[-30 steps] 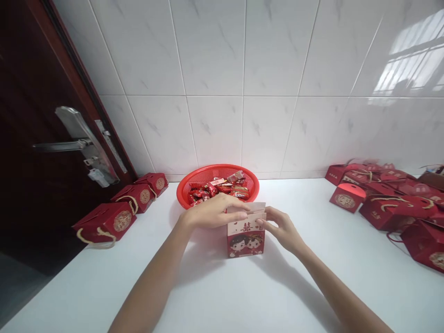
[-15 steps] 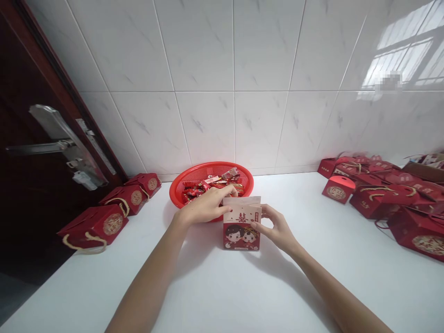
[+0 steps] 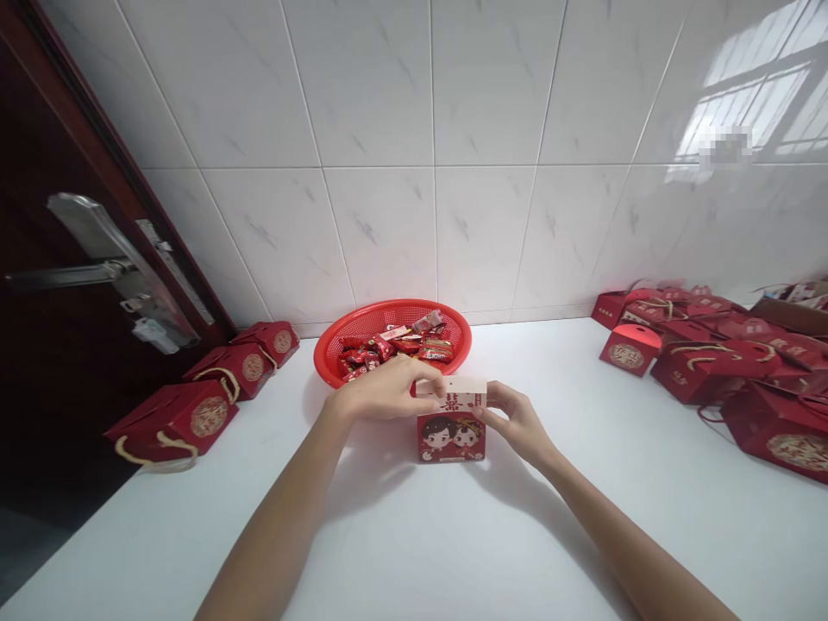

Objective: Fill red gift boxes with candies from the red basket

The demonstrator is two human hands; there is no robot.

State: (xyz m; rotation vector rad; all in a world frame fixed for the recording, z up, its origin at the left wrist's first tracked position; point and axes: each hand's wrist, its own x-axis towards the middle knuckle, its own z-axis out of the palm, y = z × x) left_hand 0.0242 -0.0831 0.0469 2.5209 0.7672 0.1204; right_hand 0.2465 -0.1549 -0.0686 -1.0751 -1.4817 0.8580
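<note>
A small red and cream box [image 3: 452, 438] with two cartoon faces stands upright on the white table, in the middle of the view. My left hand [image 3: 394, 388] has its thumb and fingers around the box's top left edge. On the box's right side, my right hand [image 3: 516, 420] grips it, thumb on the front and fingers behind. Just behind my left hand sits a red plastic basket [image 3: 329, 341] with wrapped red sweets [image 3: 381, 347] in it; the hand hides part of its front rim.
Several red boxes [image 3: 207, 417] with rope handles line the table's left edge, near a dark door [image 3: 58, 121] with a metal handle. More red boxes [image 3: 705, 373] are heaped at the right. A tiled wall [image 3: 485, 233] rises behind.
My left fingers have come down onto the box's upper left edge. The raised flap at the back now lies lower and closer to the box's top. My right hand has barely moved.
</note>
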